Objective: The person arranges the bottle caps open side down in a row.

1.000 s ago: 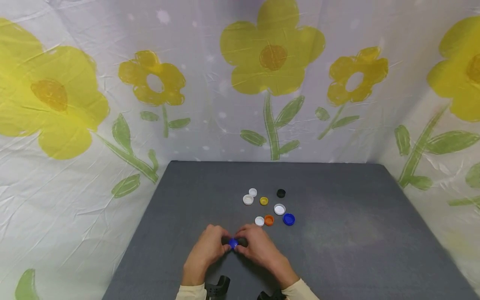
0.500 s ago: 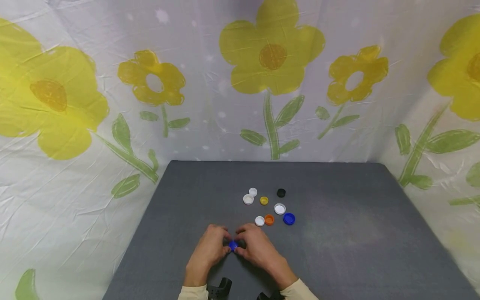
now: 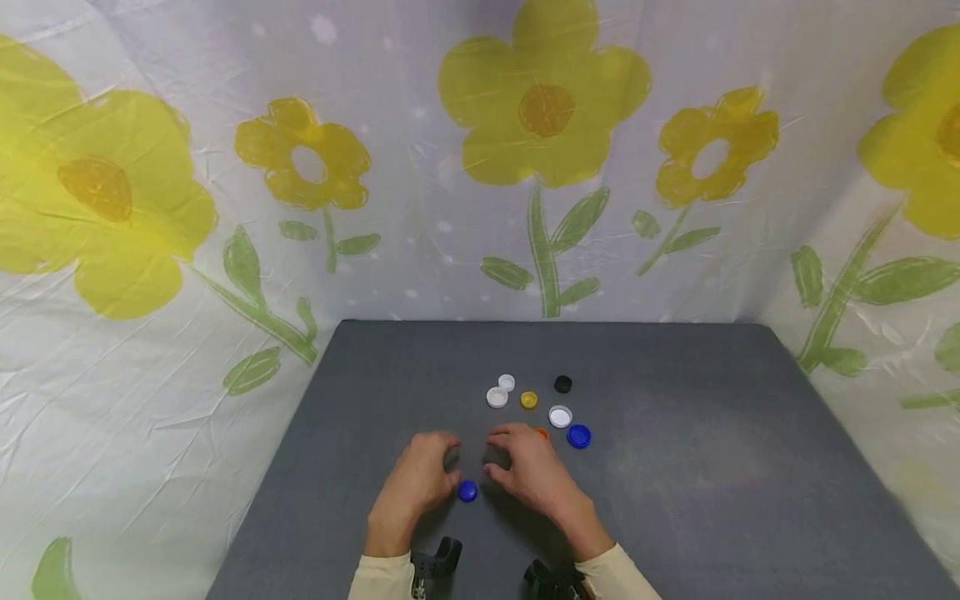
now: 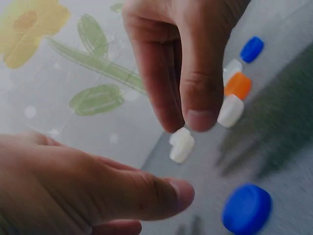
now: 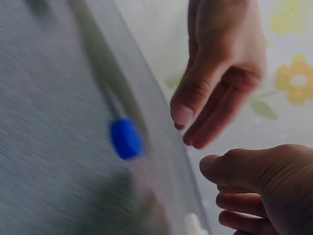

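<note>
A small blue bottle cap [image 3: 467, 491] lies on the dark table between the hands, its smooth side apparently up; it also shows in the left wrist view, low on the right. Just left of it is my left hand [image 3: 416, 482], thumb and fingers loosely bent with a gap between them, holding nothing. My right hand [image 3: 532, 473] hovers to the right of the cap, its thumb and fingers apart and nothing between them. Partly behind this hand peeks an orange cap [image 3: 542, 433]. A white cap [image 4: 231, 111] beside the orange one is hidden from the head view.
Farther back on the grey table [image 3: 675, 467] lie two white caps, the nearer one [image 3: 497, 397] beside a yellow cap [image 3: 528, 400]. To their right are a black cap [image 3: 562, 384], another white cap [image 3: 560, 417] and a larger blue cap [image 3: 578, 436]. A flowered curtain [image 3: 420, 250] stands behind.
Both hands have let go of the small blue cap, which now lies on the table. They have spread apart and moved slightly forward, the right one covering the nearest white cap.
</note>
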Demonstrator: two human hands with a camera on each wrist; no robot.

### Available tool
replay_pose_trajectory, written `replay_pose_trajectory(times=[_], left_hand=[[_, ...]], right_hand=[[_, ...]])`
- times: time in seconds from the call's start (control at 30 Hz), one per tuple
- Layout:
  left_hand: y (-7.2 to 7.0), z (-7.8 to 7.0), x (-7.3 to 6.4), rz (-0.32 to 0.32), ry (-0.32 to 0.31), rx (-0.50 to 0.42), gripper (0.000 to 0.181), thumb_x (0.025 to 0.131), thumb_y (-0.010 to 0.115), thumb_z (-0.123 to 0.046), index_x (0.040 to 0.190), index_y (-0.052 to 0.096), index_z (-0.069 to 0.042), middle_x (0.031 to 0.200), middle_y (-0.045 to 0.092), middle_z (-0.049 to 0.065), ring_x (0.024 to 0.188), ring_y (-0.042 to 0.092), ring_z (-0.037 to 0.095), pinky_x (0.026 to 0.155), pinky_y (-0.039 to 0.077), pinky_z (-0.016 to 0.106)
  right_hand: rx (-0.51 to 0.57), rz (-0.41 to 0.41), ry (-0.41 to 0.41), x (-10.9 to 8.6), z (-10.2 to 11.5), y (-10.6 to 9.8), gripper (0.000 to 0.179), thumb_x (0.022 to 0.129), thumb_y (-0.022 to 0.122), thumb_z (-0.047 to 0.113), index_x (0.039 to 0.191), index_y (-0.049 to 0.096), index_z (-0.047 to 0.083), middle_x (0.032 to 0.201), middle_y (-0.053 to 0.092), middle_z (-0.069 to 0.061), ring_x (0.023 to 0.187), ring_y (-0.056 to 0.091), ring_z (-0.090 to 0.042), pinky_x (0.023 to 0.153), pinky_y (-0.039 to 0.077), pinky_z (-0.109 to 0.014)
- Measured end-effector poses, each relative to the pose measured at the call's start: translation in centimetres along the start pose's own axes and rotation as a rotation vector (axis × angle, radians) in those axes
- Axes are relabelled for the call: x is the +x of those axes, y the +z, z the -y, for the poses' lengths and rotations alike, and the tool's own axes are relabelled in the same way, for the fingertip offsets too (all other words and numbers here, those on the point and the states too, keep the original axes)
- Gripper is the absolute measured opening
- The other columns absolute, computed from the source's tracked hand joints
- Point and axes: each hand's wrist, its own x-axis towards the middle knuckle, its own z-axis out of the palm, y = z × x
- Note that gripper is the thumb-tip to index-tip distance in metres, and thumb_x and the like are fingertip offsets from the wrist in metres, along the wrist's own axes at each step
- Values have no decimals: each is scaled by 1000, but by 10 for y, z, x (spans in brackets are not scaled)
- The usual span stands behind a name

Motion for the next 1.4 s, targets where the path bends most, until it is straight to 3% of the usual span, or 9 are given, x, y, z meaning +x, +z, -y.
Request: replay_pose_trajectory(times=[0.27, 0.5, 0.63, 0.8, 0.97, 1.2, 1.3, 1.4], left_hand=[[-10, -16, 23, -97, 79, 30, 43, 79, 85, -19, 117, 72, -5, 117, 73, 10, 111, 68, 28, 97, 53, 45], [1, -24, 43, -160, 143, 28, 46, 79, 85, -20, 120, 71, -4, 119, 72, 12, 113, 65, 31, 99, 51, 46], [15, -26, 52, -150, 157, 22, 47, 80, 85, -21, 121, 70, -5, 120, 72, 12, 114, 65, 30, 99, 51, 44], [35, -30, 60, -98, 131, 25, 46, 81, 84, -23, 122, 71, -7, 118, 72, 11, 112, 67, 29, 95, 54, 44], [49, -34, 62, -71, 94, 28, 44, 81, 84, -24, 120, 72, -7, 115, 73, 9, 108, 68, 28, 91, 55, 44], [62, -35, 64, -104, 146, 62, 27, 79, 85, -21, 101, 75, -10, 93, 72, 2, 87, 68, 23, 75, 55, 41], [66, -35, 64, -106, 150, 66, 18, 79, 85, -20, 88, 72, -13, 81, 67, 0, 76, 63, 21, 66, 51, 39], [70, -35, 64, -110, 159, 85, 16, 79, 85, -20, 83, 71, -14, 79, 65, -1, 76, 62, 20, 67, 50, 39]], right_hand=[[-24, -69, 95, 14, -18, -28, 37, 81, 83, 25, 114, 75, 9, 121, 70, -6, 114, 65, -26, 96, 53, -45], [-10, -89, 130, 17, -35, -39, 35, 82, 83, 21, 113, 76, 8, 120, 70, -8, 113, 66, -29, 95, 53, -48], [-13, -70, 133, 17, -43, -36, 35, 80, 83, 19, 112, 76, 6, 119, 71, -10, 113, 66, -31, 94, 53, -49], [-23, -19, 146, 14, -53, -26, 36, 79, 85, 19, 110, 75, 4, 120, 69, -13, 115, 64, -33, 95, 52, -51], [-10, -20, 92, 11, -62, -13, 35, 74, 86, 16, 104, 76, 0, 118, 69, -18, 116, 61, -37, 99, 48, -52], [-50, -29, 56, 6, -65, -2, 24, 70, 88, 13, 89, 76, 4, 116, 69, -19, 116, 60, -40, 106, 43, -56], [-63, -20, 83, 5, -66, 1, 23, 72, 88, 14, 89, 76, 6, 118, 69, -17, 118, 60, -38, 107, 43, -55], [-57, -20, 103, 4, -66, 3, 23, 73, 88, 15, 92, 77, 6, 119, 69, -17, 119, 59, -38, 107, 43, -54]])
